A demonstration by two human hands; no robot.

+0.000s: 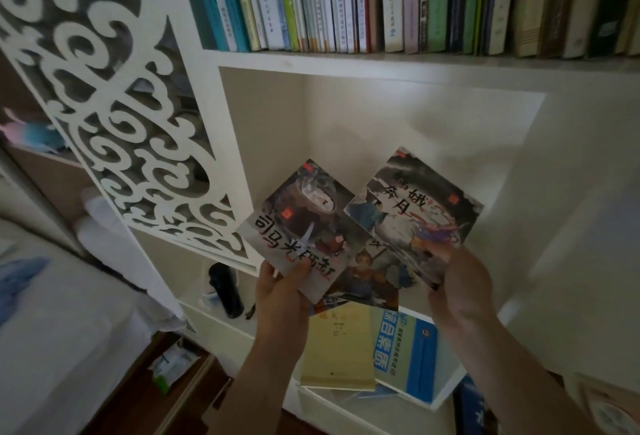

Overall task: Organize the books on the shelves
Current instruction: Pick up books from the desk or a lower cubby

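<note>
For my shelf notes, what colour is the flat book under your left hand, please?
Pale yellow book; head view.

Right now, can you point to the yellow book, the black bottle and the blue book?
yellow book (pixel 337 355): head view, middle of its cover.
black bottle (pixel 227 291): head view, middle of its body.
blue book (pixel 410 358): head view, its cover.

Glossy printed paper covers catch the light on the picture book (pixel 298 226) in the left hand (pixel 282 291) and the one (pixel 412 213) in the right hand (pixel 460 282). Below the hands, a matt yellow paper booklet (pixel 337 351) and a slick blue cover (pixel 412 355). Smooth white painted shelf board (pixel 381 62) above. Left of the left hand, a matt black bottle (pixel 225 291) and smooth white cut-out fretwork (pixel 114 105).
</note>
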